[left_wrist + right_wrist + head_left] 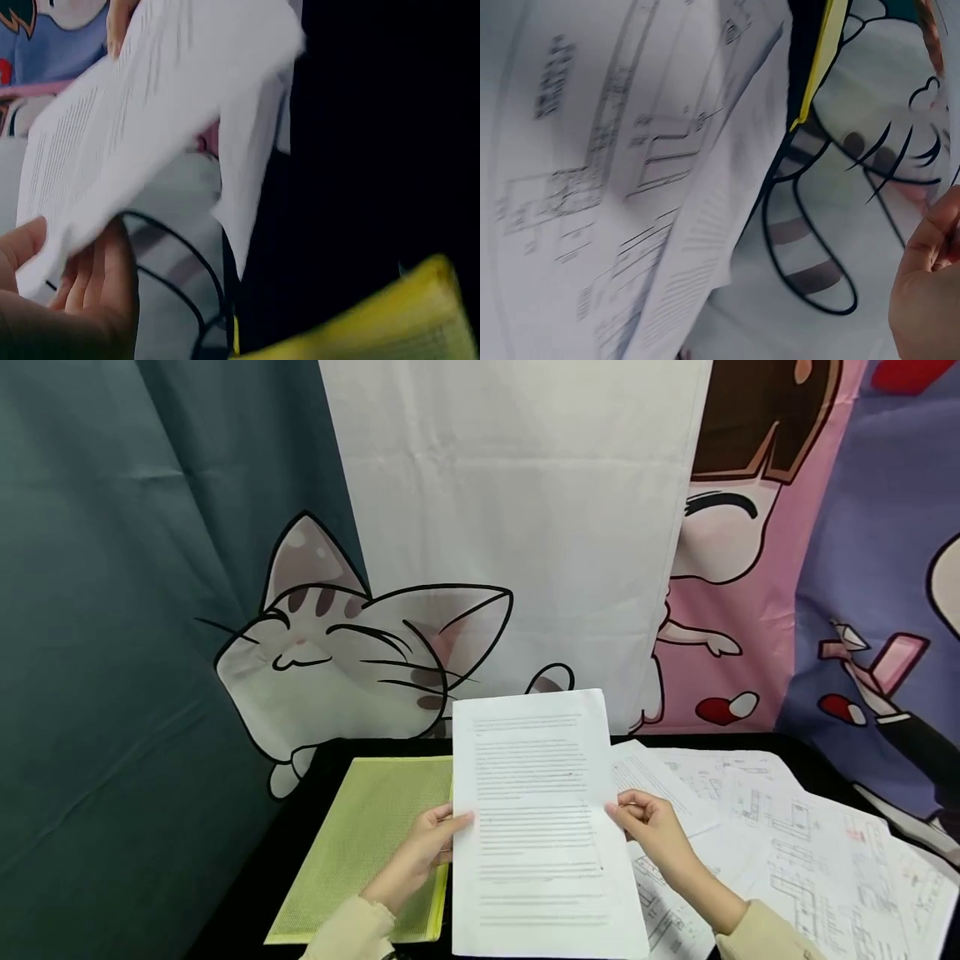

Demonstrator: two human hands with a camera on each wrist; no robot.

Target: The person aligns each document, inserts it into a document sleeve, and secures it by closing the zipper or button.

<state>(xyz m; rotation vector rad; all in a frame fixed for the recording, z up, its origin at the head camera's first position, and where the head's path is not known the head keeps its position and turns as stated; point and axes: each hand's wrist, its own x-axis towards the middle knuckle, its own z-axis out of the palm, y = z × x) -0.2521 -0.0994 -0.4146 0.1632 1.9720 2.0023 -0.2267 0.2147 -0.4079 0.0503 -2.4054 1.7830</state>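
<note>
Holding a printed page between two hands over the black table

The text page (536, 852) is tilted up above the middle of the black table (255, 893), its top standing past the far edge in the head view. The left hand (418, 853) pinches its left side, thumb on the printed face and fingers behind; the right hand (658, 837) pinches the opposite side between thumb and bent fingers. Whether more sheets lie behind it, I cannot tell. Toward the table's left edge lies a yellow-green mesh document pouch (352, 860), flat, partly hidden by the page. Overlapping sheets of technical drawings (802, 868) fan toward the right edge, with another text sheet (663, 785) among them near the far edge. Beyond that edge hangs a cartoon-cat curtain (525, 527).
</note>
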